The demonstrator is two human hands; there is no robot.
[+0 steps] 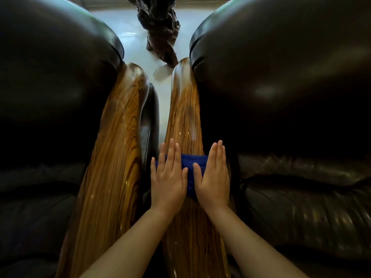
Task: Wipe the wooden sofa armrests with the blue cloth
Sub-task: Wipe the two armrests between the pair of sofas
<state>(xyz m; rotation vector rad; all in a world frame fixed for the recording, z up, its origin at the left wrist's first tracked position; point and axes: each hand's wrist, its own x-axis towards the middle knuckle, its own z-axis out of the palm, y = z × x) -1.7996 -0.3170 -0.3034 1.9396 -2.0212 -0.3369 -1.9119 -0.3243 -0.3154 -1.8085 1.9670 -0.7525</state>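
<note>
Two glossy wooden armrests run away from me side by side, the left armrest (114, 157) and the right armrest (183, 117). A folded blue cloth (189, 167) lies across the right armrest. My left hand (167, 175) rests flat on the cloth's left part, fingers straight and pointing forward. My right hand (213, 175) lies flat on its right part in the same way. Most of the cloth is hidden under both palms. Neither hand curls around the cloth; both press down on it.
Dark leather cushions of the left seat (50, 97) and the right seat (281, 97) flank the armrests. A narrow gap (160, 117) with pale floor separates the two armrests. A dark carved wooden object (158, 27) stands on the floor beyond them.
</note>
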